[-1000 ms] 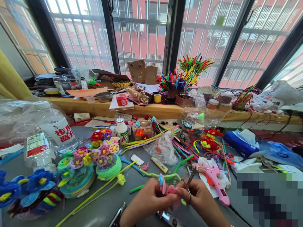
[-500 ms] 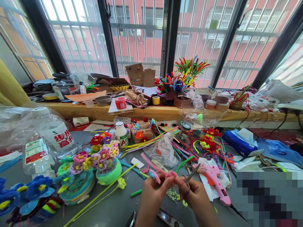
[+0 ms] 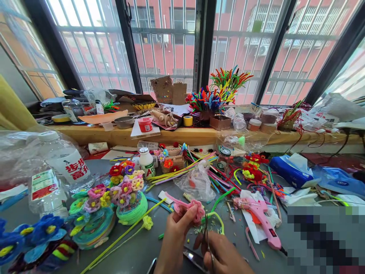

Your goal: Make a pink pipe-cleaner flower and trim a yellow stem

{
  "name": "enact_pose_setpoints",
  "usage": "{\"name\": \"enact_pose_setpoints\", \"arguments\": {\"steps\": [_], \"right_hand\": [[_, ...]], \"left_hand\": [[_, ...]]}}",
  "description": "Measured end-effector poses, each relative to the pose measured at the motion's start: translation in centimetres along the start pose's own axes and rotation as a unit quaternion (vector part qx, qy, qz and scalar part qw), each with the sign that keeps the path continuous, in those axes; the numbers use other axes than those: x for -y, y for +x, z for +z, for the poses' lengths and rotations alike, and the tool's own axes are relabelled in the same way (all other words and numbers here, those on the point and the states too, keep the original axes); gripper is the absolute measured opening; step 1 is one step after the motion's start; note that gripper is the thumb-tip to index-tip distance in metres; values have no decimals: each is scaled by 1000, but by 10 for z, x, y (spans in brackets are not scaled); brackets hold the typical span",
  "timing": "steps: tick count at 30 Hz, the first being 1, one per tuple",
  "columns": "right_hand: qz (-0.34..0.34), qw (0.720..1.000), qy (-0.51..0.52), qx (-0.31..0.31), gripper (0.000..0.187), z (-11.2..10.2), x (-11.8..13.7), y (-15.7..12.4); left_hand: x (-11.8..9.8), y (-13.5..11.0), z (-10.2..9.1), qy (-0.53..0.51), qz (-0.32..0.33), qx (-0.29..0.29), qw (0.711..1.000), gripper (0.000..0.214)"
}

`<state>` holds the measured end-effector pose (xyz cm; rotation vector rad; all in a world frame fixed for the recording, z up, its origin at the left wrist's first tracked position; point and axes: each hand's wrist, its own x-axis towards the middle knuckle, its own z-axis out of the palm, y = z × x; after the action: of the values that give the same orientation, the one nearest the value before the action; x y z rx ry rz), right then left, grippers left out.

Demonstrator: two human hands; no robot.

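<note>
My left hand is closed in a pinch on a pink pipe-cleaner flower, held up above the grey table. Its pink stem end sticks out to the upper left. My right hand is closed round small scissors, blades pointing up toward the flower. A green pipe cleaner curves just behind the scissors. Small green and pink clippings lie on the table under the flower.
A pink glue gun lies right of my hands. Finished pipe-cleaner flower bundles and blue flowers sit at the left, by two water bottles. Loose pipe cleaners, a plastic bag and a crowded wooden sill lie beyond.
The left hand has lifted the pink flower up and to the left. The right hand with the scissors has dropped lower and drawn back from the flower, blades turned upright.
</note>
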<state>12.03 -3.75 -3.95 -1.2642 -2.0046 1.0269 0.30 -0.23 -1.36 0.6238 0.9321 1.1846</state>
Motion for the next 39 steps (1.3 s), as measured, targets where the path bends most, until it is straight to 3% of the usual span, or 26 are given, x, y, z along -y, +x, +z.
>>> {"name": "enact_pose_setpoints", "arguments": {"steps": [12, 24, 32, 39], "right_hand": [[-48, 997, 64, -18, 75, 4, -2, 2], [28, 994, 34, -102, 72, 9, -9, 2], [-5, 1000, -27, -13, 75, -17, -2, -6], [31, 998, -59, 9, 77, -15, 2, -7]], "left_hand": [[10, -3, 0, 3, 5, -18, 1000, 15], [7, -2, 4, -7, 26, -33, 999, 15], [-2, 0, 2, 18, 26, -17, 999, 17], [6, 8, -6, 79, 31, 48, 995, 18]]}}
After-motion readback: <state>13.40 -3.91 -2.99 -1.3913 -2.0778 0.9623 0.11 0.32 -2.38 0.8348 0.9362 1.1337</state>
